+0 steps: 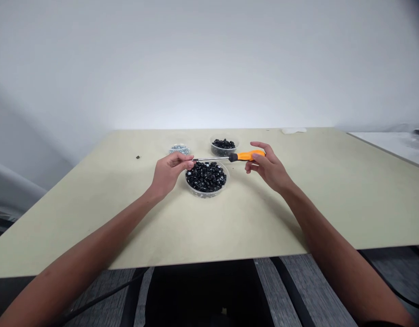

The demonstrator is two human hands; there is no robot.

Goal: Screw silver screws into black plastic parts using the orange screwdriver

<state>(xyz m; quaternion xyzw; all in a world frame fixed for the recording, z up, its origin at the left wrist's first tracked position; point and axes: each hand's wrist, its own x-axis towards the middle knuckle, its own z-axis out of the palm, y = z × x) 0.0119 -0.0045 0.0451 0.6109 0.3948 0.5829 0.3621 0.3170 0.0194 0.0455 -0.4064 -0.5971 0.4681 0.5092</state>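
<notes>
The left hand (168, 172) has its fingers pinched at the tip of a screwdriver (244, 156), held level above a bowl (206, 194) of black pieces; the right hand's (268, 169) fingers, loosely curled, grip the handle.

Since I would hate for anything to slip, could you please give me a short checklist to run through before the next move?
1. Right hand on the screwdriver: ok, its grip is on the orange handle.
2. Left hand steadying the tip end: ok, fingers pinched there.
3. Tip seated: cannot tell, the left fingers hide it.
4. Front bowl upright: ok, holding black parts.
5. Shaft off that bowl's rim: cannot tell, they overlap in view.
6. Table without strays: not ok, a dark piece lies on the left.
</notes>
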